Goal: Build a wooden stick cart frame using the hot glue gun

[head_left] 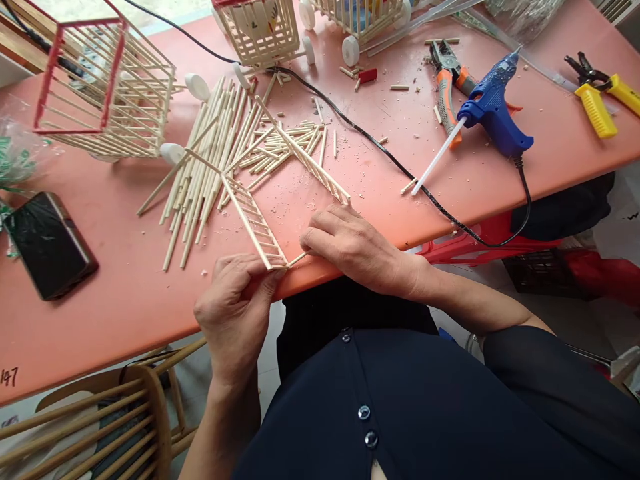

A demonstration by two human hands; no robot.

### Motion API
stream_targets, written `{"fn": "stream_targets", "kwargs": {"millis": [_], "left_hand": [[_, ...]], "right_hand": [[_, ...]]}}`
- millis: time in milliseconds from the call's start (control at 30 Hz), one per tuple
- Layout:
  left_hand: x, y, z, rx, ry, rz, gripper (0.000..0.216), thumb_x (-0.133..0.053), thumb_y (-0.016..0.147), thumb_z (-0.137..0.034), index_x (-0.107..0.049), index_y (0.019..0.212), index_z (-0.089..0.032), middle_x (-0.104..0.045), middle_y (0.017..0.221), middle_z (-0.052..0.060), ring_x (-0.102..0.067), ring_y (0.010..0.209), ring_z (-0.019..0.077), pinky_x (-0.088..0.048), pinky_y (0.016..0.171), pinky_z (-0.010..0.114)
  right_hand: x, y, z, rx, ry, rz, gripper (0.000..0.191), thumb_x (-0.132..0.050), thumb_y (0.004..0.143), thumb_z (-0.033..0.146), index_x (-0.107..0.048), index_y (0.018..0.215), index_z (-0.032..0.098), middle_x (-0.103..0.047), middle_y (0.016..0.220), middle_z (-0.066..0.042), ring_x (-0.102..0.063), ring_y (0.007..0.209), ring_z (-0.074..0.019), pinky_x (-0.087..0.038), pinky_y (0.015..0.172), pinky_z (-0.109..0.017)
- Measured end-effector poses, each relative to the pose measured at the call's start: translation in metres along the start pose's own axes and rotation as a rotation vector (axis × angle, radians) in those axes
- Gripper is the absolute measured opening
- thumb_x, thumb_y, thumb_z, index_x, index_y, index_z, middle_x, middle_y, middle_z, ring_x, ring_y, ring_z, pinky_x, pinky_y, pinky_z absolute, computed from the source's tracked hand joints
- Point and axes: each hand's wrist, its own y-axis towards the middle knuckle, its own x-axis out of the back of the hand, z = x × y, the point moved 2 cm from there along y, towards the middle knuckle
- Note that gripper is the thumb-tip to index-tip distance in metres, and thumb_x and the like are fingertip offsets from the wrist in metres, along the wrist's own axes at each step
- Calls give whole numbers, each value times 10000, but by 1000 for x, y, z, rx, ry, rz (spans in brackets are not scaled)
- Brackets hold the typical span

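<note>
A small frame of thin wooden sticks [254, 223], with two ladder-like sides, stands at the table's near edge. My left hand [235, 313] is closed on its near left corner, thumb and fingers pinching the stick ends. A short thin wooden stick [299, 259] runs from that corner into the closed fingers of my right hand [357, 250]. The right hand's knuckles lie just below the end of the frame's right ladder side [320, 172]; whether they touch it I cannot tell. Behind the frame lies a pile of loose wooden sticks [200, 173], with shorter cut pieces [280, 147] beside it.
A blue glue gun [495, 110] with a white glue stick, orange-handled pliers [445, 87] and yellow-handled cutters [597, 107] lie right. A black cable [370, 137] crosses the pink table [125, 287]. Stick-built carts [140, 100] stand at the back; a phone [50, 243] lies left.
</note>
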Motion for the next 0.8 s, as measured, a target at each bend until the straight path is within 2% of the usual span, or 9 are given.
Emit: {"fn": "stream_targets", "kwargs": {"millis": [300,467,700,800], "left_hand": [[1,0,3,-11,-27,5,53,-766,963,-265,-797,981,-303,-770,933,-33,-705,943,210,-582,905,413],[3,0,5,-32,6,20,62,-760,973,-266,-802,1002,-301,-780,954,-44,-707,970,201,-590,909,413],[-2,2,4,-76,-25,-66,81,-812,919,-202,-795,944,-278,-769,883,-45,-688,895,159,-556,869,326],[-5,2,4,-76,-40,-65,93,-812,918,-187,-794,945,-274,-767,881,-46,-677,891,140,-548,868,298]], "right_hand": [[-8,0,-2,20,-20,-66,274,-414,1117,134,-628,950,169,-588,972,-69,-483,928,-210,-425,913,-353],[-7,0,-2,2,-37,-40,257,-434,1119,158,-635,961,182,-587,979,-59,-486,950,-215,-420,912,-357],[-6,-1,-2,23,-34,-54,288,-406,1130,158,-646,972,169,-579,966,-50,-464,922,-203,-417,924,-352],[-6,-1,-3,30,-20,-58,296,-399,1128,147,-649,970,159,-577,962,-55,-458,917,-202,-420,923,-350]]}}
